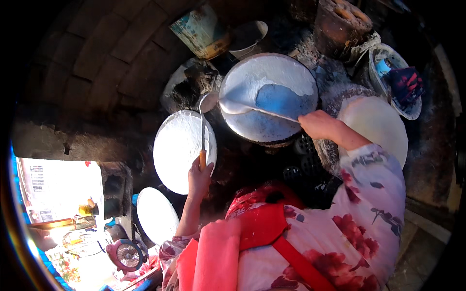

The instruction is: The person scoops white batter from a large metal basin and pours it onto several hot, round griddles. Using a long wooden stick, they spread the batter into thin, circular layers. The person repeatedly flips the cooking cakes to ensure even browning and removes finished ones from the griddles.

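In my left hand (pixel 198 182) is a ladle (pixel 202 119), gripped by its orange-brown handle. It is held upright over a round basin (pixel 155 154) of bright white batter (pixel 180 150), its bowl past the basin's far edge. My right hand (pixel 318 127) closes round the end of a long, thin spreader (pixel 262 111), which reaches left across a round griddle (pixel 272 132). White batter (pixel 257 68) coats the griddle's far and left part. A bluish patch of bare surface shows in the middle and near part.
At right lies a pale round flatbread (pixel 376 123) on a wide round support. Beyond it are a bowl (pixel 412 112) with dark cloth and a rusty drum (pixel 342 26). Buckets (pixel 200 31) stand behind the griddle. A white disc (pixel 158 216) and small fan (pixel 128 254) are at lower left.
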A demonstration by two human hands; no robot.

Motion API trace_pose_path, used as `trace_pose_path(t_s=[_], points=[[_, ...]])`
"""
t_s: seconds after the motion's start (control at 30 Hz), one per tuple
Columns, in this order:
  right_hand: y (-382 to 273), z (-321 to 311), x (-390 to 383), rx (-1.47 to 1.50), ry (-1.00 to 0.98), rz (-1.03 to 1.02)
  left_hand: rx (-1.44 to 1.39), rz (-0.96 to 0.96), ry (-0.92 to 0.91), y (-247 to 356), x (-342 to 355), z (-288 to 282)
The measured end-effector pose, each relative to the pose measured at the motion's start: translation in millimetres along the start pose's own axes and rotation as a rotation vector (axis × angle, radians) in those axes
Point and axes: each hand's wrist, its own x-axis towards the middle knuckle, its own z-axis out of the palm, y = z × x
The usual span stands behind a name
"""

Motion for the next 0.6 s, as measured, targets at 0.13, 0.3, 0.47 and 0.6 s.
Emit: trace_pose_path(t_s=[0.13, 0.3, 0.47, 0.6], points=[[-25, 0, -66, 0.034, -0.01, 0.148, 0.112, 0.075, -0.087, -2, -33, -6], [-27, 52, -159, 0.129, 0.141, 0.369, 0.22, 0.355, -0.186, -28, -80, -1], [-75, 109, -146, 0.423, 0.533, 0.411, 0.121, 0.363, -0.221, -20, -82, -15], [-156, 141, -39, 0.561, 0.579, 0.261, -0.248, 0.201, -0.222, -13, -72, -18]])
